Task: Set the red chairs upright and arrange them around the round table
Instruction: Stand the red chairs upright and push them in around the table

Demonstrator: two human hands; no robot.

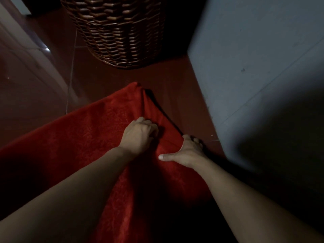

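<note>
Fingers of the left hand [138,135] are curled down into the red fabric, bunching a fold of it under the knuckles, so this hand grips the cloth covering of the red chair [84,146]. Just to its right, the right hand [188,152] holds the chair's far edge: its thumb lies stretched out flat across the red surface toward the left hand, while its other fingers wrap over the edge and disappear on the far side. Both bare forearms reach in from the bottom of the view and nearly meet at the hands, which sit close together but apart. Red patterned cloth fills the lower left and middle of the view, rising to a pointed corner above the left hand; whether the chair is upright or lying down cannot be told from this angle. It rests over a glossy reddish-brown tiled floor [43,88]. Beyond the chair's corner, well apart from it, stands a dark brown woven wicker basket [119,30]. A pale grey wall [259,58] runs down the right side, falling into deep shadow toward the bottom right.
</note>
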